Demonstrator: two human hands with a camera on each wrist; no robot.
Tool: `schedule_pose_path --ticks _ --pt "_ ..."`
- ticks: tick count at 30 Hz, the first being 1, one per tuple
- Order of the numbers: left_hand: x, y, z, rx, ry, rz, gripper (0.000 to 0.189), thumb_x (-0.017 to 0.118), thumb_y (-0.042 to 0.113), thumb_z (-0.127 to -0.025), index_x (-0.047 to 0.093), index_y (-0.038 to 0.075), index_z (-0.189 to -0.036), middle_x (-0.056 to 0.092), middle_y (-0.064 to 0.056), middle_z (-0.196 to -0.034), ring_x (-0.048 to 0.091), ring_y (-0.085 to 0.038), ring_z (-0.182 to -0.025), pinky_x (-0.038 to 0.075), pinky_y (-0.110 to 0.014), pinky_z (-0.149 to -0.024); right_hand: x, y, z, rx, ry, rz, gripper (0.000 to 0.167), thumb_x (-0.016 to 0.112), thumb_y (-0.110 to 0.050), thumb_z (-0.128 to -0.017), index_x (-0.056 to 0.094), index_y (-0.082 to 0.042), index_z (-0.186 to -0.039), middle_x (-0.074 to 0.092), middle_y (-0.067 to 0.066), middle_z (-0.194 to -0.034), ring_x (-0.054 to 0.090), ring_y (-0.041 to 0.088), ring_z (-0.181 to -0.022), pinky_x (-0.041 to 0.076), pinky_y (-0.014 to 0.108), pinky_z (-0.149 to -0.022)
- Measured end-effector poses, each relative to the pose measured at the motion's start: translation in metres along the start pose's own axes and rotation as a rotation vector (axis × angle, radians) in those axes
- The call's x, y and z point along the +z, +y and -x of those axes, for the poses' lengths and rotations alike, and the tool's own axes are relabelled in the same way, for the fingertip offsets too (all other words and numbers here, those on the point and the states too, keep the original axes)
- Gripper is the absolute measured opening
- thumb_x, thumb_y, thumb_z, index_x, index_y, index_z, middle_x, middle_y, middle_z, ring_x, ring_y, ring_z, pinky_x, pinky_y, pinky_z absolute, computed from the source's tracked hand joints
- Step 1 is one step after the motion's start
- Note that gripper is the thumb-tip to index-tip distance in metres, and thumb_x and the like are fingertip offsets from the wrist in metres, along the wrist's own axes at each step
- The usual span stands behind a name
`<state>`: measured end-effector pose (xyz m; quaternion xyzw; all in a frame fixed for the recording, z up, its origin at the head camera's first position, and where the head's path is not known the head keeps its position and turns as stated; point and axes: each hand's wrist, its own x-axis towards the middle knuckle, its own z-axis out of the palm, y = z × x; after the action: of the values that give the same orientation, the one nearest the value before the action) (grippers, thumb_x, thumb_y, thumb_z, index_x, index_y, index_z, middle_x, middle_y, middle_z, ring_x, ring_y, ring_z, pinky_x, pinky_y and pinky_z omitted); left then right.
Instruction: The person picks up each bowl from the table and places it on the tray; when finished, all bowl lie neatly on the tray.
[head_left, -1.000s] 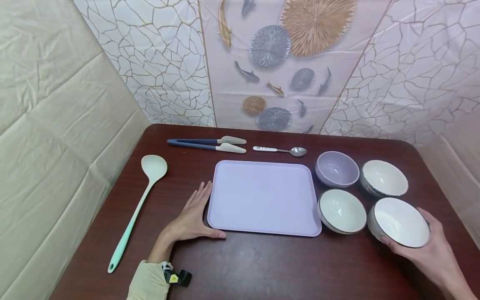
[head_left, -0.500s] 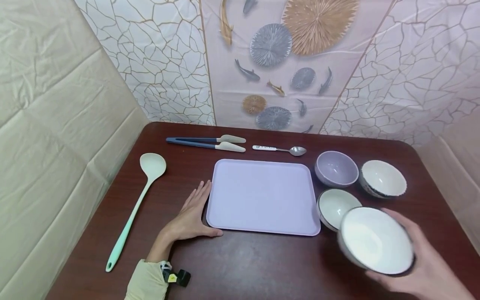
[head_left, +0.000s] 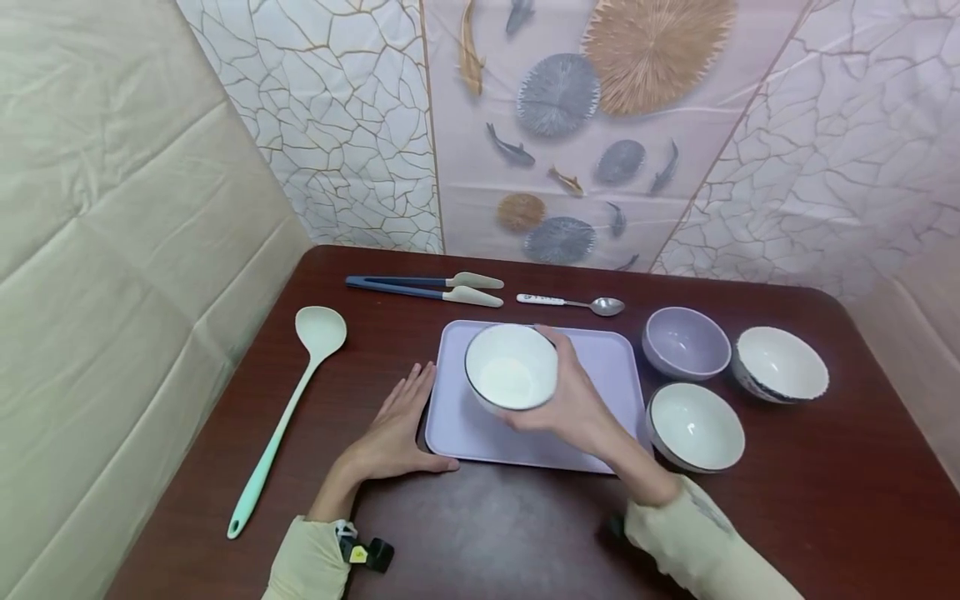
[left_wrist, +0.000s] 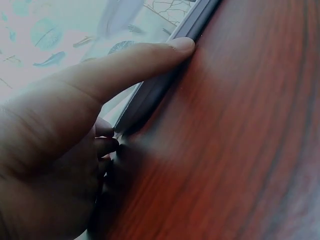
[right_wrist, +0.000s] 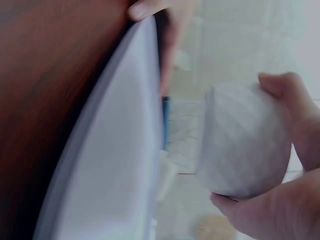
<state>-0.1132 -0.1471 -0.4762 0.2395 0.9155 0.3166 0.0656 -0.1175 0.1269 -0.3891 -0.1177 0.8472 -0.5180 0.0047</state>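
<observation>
My right hand [head_left: 570, 400] grips a white bowl [head_left: 512, 367] by its side, thumb and fingers spread around it. In the head view the bowl overlaps the left half of the lilac tray [head_left: 592, 425], its mouth facing up. The right wrist view shows the bowl's faceted outer wall [right_wrist: 242, 140] and a gap between it and the tray [right_wrist: 115, 150]. My left hand [head_left: 393, 429] lies with straight fingers along the tray's left edge, its thumb near the front-left corner. In the left wrist view the left thumb [left_wrist: 145, 60] reaches along the tray's side.
To the tray's right stand a lilac bowl [head_left: 686, 343], a patterned white bowl [head_left: 780, 364] and a white bowl with a dark rim [head_left: 696, 427]. Tongs [head_left: 427, 287] and a spoon [head_left: 573, 302] lie behind the tray. A pale green ladle [head_left: 288, 408] lies at left.
My right hand has carried the white bowl leftward from the right-hand group of bowls to over the tray. The left hand has stayed at the tray's edge.
</observation>
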Motion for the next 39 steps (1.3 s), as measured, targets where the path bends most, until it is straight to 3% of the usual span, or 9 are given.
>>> schedule_pose_path --ticks 5,11,31,39 --pt "0.000 0.002 0.000 -0.004 -0.006 0.000 0.132 0.083 0.061 -0.067 0.005 0.006 -0.157 0.006 -0.011 -0.163 -0.002 -0.024 -0.149 0.003 -0.044 -0.118 0.031 0.016 -0.038 0.019 0.093 0.020 0.118 0.096 -0.027 -0.056 0.025 -0.010 -0.148 0.043 0.013 -0.138 0.049 0.025 -0.121 0.044 0.043 -0.098" --pt "-0.002 0.003 0.001 -0.012 -0.011 0.004 0.132 0.082 0.062 -0.067 0.004 0.004 -0.157 0.005 -0.011 -0.163 -0.003 -0.024 -0.149 0.003 -0.044 -0.118 0.050 0.025 -0.061 0.015 0.142 0.034 0.118 0.095 -0.026 -0.056 0.022 -0.007 -0.147 0.038 0.015 -0.139 0.048 0.027 -0.121 0.042 0.042 -0.100" --pt "-0.002 0.000 0.000 -0.011 -0.015 -0.006 0.132 0.081 0.063 -0.067 0.004 0.004 -0.157 0.005 -0.011 -0.163 -0.004 -0.023 -0.149 0.003 -0.043 -0.118 0.063 0.042 -0.073 0.048 0.115 0.077 0.120 0.096 -0.027 -0.056 0.021 -0.002 -0.147 0.035 0.018 -0.139 0.046 0.030 -0.123 0.040 0.043 -0.102" --pt "-0.003 0.001 0.000 -0.016 -0.013 -0.002 0.131 0.082 0.061 -0.067 0.005 0.004 -0.157 0.006 -0.012 -0.163 -0.003 -0.024 -0.149 0.003 -0.044 -0.118 0.064 0.039 -0.073 0.006 0.117 0.132 0.128 0.096 -0.033 -0.056 0.014 0.000 -0.149 0.026 0.019 -0.145 0.037 0.030 -0.130 0.036 0.042 -0.107"
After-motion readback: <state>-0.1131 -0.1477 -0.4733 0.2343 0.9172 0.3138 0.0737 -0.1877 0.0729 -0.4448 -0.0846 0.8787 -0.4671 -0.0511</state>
